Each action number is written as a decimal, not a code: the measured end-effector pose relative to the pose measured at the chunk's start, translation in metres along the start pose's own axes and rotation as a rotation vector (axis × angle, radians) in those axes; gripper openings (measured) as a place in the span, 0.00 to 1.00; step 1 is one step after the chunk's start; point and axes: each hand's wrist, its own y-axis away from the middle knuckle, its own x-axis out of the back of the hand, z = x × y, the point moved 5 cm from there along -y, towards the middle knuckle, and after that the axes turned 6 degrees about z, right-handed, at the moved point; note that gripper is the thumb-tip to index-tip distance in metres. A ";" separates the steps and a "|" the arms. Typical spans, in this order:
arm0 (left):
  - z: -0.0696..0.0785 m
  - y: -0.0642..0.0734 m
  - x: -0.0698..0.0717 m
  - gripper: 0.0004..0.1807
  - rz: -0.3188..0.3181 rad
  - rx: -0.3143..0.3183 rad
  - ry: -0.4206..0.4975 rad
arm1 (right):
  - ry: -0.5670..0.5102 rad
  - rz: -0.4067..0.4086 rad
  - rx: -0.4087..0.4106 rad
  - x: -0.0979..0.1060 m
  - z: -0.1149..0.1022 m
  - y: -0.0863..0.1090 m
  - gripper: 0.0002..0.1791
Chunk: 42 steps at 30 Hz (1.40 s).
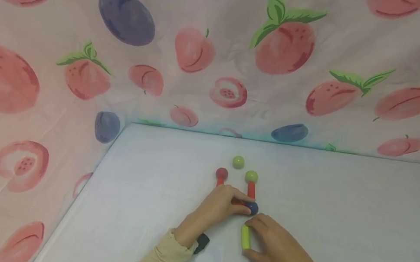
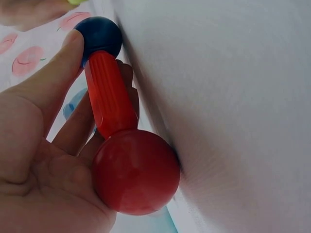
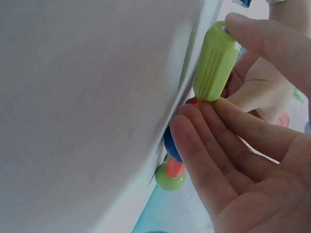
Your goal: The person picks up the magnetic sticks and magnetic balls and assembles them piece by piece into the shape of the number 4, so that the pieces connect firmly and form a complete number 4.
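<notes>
My left hand (image 1: 218, 204) pinches a blue ball (image 1: 252, 208) between thumb and fingers. In the left wrist view, a red ridged rod (image 2: 111, 94) joins the blue ball to a red ball (image 2: 136, 172) beside the palm. Another red rod (image 1: 251, 190) runs from near the blue ball to a yellow-green ball (image 1: 251, 176). Farther left stands a second red ball (image 1: 222, 173) on a rod mostly covered by the left hand. My right hand (image 1: 283, 249) holds a yellow-green rod (image 1: 246, 237) by its two ends, close to the blue ball but apart from it.
A loose yellow-green ball (image 1: 238, 162) lies behind the joined pieces. The white table (image 1: 360, 219) meets a fruit-printed cloth (image 1: 219, 53) along its back and left edges. Dark bands (image 1: 202, 243) sit at both wrists.
</notes>
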 end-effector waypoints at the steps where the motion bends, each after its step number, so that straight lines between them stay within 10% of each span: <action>1: 0.000 0.000 0.000 0.16 0.000 0.001 -0.001 | 0.005 0.010 -0.003 0.001 0.001 -0.001 0.28; 19: 0.000 0.002 0.000 0.16 0.003 -0.033 -0.004 | 0.063 0.139 -0.015 0.006 0.006 -0.002 0.28; 42: 0.000 0.003 0.000 0.17 0.002 -0.020 -0.019 | 0.053 0.099 -0.111 0.007 0.007 -0.005 0.30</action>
